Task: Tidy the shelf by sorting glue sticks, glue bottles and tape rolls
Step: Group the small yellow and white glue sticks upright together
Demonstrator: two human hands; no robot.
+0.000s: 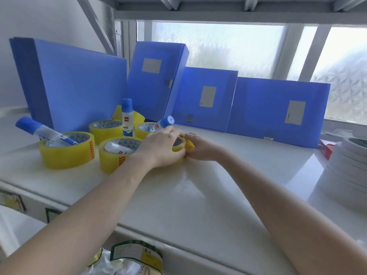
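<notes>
Several yellow tape rolls lie on the white shelf [208,191]. My left hand [160,147] grips one roll [179,146] from the left and my right hand [200,148] holds it from the right; both hands hide most of it. A glue bottle [127,118] with a blue cap stands upright behind the rolls. Another bottle [44,132] leans inside the leftmost roll [67,153]. A white stick or bottle [117,148] lies inside the front roll [115,155]. A further bottle [163,124] leans out of a roll [144,130] just behind my left hand.
Blue file boxes [278,110] lean against the frosted window along the back of the shelf. A stack of white rolls [349,161] and a red box [327,148] sit at the right edge. A plastic packet [127,259] lies below the shelf front.
</notes>
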